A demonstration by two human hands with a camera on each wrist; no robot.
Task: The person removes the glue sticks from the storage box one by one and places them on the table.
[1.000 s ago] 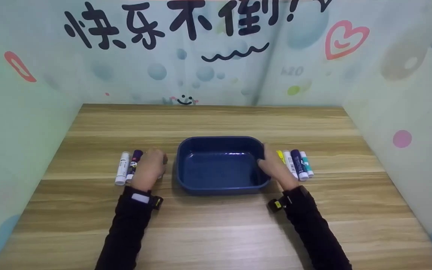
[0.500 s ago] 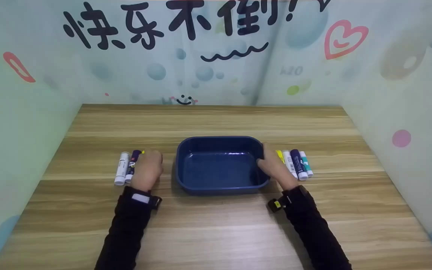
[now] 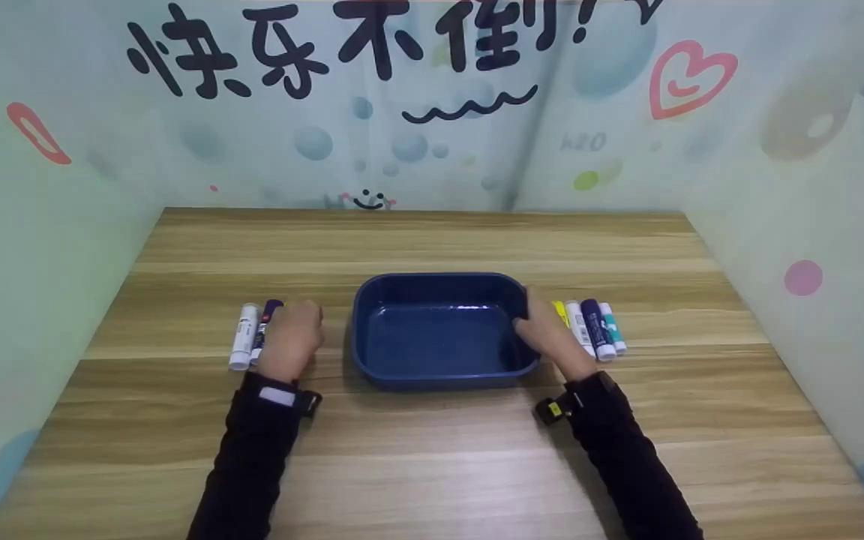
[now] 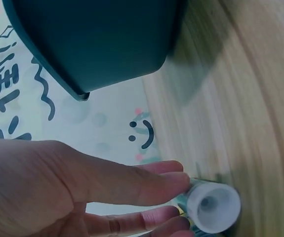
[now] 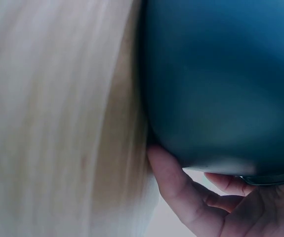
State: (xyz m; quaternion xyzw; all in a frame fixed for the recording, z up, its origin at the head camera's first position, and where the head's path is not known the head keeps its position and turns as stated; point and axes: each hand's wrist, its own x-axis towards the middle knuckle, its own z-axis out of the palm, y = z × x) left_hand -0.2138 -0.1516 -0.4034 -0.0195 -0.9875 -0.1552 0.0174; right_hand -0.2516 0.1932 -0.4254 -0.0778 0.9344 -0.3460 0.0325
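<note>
My left hand (image 3: 293,337) is at the left group of glue sticks, palm side hidden in the head view. In the left wrist view, its thumb and fingers pinch the barrel of a glue stick (image 4: 213,207) lying on the table with a white end toward the camera. Beside that hand lie a white glue stick (image 3: 244,337) and a purple one (image 3: 265,319), partly covered. My right hand (image 3: 548,334) grips the right end of a deep blue rectangular box (image 3: 432,381), thumb over the rim. The right wrist view has its fingers against the box's outer wall (image 5: 221,98).
Right of the box lies another row of glue sticks: yellow (image 3: 560,311), white (image 3: 580,328), purple (image 3: 598,330) and teal (image 3: 613,328). The wood-grain table (image 3: 432,465) is closed in by printed walls (image 3: 432,150) at the back and both sides.
My left hand has shifted a little left, toward the purple glue stick, and a yellow tip glimpsed beside it is now hidden. The right hand and the box have stayed put.
</note>
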